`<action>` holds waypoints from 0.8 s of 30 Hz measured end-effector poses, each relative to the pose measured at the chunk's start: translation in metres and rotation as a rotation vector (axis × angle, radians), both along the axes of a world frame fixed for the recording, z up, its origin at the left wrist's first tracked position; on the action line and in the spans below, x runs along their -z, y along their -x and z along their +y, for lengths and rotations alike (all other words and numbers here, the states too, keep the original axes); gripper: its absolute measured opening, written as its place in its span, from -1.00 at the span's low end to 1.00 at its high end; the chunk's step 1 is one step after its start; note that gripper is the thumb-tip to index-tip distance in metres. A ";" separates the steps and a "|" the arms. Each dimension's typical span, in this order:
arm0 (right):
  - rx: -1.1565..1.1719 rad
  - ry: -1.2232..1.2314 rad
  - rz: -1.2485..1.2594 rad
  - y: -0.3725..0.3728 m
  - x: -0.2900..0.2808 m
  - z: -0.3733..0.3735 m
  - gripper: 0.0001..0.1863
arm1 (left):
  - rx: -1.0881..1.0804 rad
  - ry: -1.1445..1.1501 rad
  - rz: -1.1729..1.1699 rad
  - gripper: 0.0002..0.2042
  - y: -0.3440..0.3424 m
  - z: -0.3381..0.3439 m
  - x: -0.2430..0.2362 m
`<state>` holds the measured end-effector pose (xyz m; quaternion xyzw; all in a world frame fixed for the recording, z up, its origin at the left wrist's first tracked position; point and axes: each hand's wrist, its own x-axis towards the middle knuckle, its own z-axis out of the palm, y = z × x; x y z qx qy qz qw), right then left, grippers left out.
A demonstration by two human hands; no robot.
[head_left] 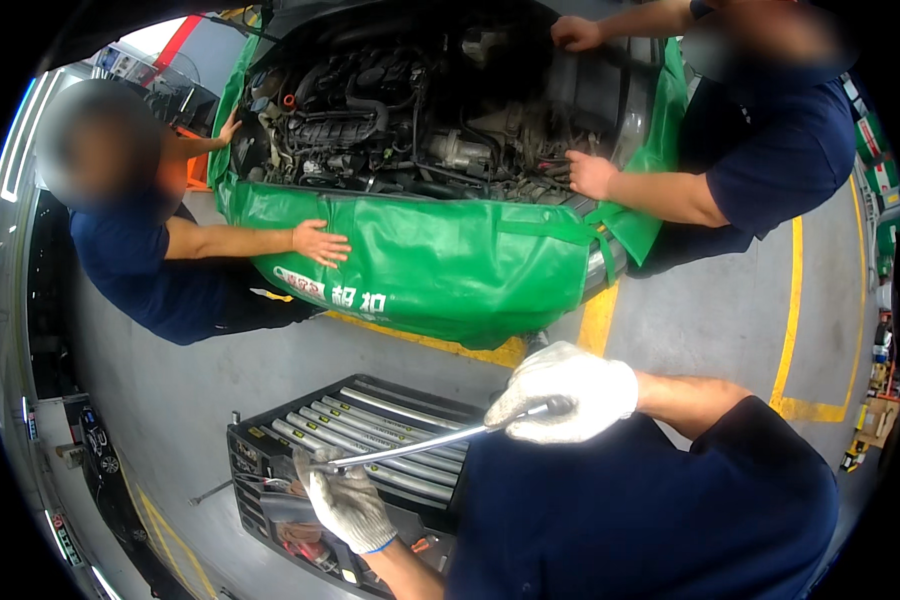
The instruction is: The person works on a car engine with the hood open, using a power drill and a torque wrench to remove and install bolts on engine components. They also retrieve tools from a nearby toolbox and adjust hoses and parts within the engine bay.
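A long, shiny metal bar-shaped hand tool [420, 443] spans between my white-gloved hands, slanting up to the right. My left hand [348, 505] is closed round its lower left end. At the upper right end my right hand [567, 394] grips it, and a dark tip shows by the fingers; the exact kind of tool cannot be made out. Beneath the tool stands a black tool cart [355, 385] with silver ribbed bars on top and assorted tools in its near left part. Both hands are apart from the car.
Ahead is a car's open engine bay [390, 110], its front draped with a green cover [440, 260]. One person [130, 240] stands at left, a hand on the cover. Another person [780, 170] reaches into the bay from the right. Yellow lines [792, 300] mark the grey floor.
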<state>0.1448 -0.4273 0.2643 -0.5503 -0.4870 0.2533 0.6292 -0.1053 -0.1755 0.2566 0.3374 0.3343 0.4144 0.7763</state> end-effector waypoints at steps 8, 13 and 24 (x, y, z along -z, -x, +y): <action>0.096 0.003 -0.124 -0.048 -0.004 -0.017 -0.76 | -0.022 0.687 -0.523 -0.87 -0.112 0.031 -0.008; 0.164 -0.018 -0.118 -0.074 -0.010 -0.012 -0.75 | 0.023 0.627 -0.525 -0.75 -0.159 0.055 -0.006; 0.422 0.049 -0.150 -0.084 -0.021 0.054 -0.74 | 0.396 0.417 -0.760 -0.74 -0.282 0.140 0.015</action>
